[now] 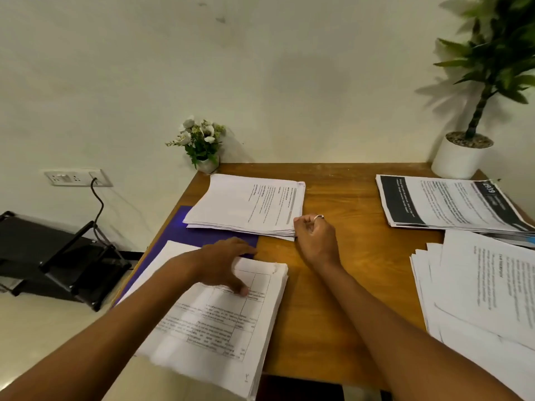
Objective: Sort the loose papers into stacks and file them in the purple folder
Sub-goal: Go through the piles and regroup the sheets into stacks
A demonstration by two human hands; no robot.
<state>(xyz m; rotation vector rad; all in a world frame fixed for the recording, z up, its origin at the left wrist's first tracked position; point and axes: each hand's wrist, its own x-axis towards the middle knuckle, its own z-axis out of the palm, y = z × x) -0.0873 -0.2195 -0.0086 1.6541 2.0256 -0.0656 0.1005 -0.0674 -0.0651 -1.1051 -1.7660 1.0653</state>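
Wooden tabletop (362,256): left hand (220,264) rests flat, fingers straight, on near stack (217,328); right hand (317,237) fingers curled at far stack (246,204) corner, grip unclear.

One head-worn view looks forward and down from close above the brown wooden desk (356,261), facing the wall beyond it.

Left grip (224,264) lies flat, fingers spread; right grip (315,238) is curled.
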